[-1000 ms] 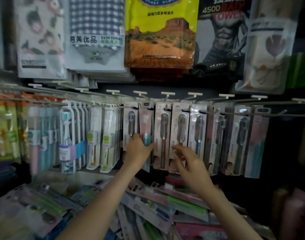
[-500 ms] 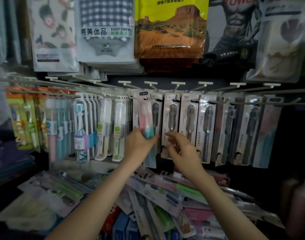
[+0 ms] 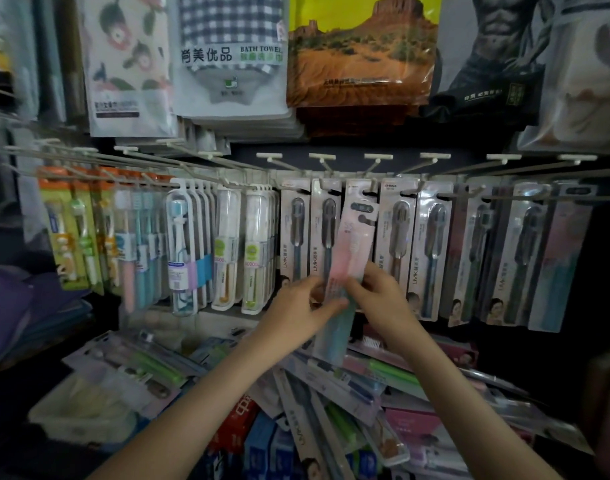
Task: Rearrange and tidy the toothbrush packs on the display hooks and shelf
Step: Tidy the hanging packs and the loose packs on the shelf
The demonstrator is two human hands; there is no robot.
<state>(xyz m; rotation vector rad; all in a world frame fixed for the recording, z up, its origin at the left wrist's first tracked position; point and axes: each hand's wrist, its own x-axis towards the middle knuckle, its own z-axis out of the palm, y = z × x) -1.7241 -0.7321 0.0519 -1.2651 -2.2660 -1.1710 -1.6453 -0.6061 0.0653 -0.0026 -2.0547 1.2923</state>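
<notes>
A pink-to-teal toothbrush pack (image 3: 348,258) is off its hook and tilted, top leaning right, in front of the grey hanging packs (image 3: 397,233). My left hand (image 3: 303,313) grips its lower part from the left with thumb and fingers. My right hand (image 3: 379,299) pinches the same pack from the right at mid height. More grey packs (image 3: 294,233) hang on hooks to the left and right of it. A heap of loose toothbrush packs (image 3: 348,393) lies on the shelf below my arms.
White-cased toothbrushes (image 3: 182,251) and green-orange packs (image 3: 71,230) hang at the left. Bagged towels (image 3: 230,53) hang above. Wire hooks (image 3: 376,164) stick out toward me. A pale plastic tray (image 3: 85,407) sits at the lower left of the shelf.
The pink-teal pack has come off the left hook and moved right and lower. My right hand closed in and took hold of it too. The camera moved closer.
</notes>
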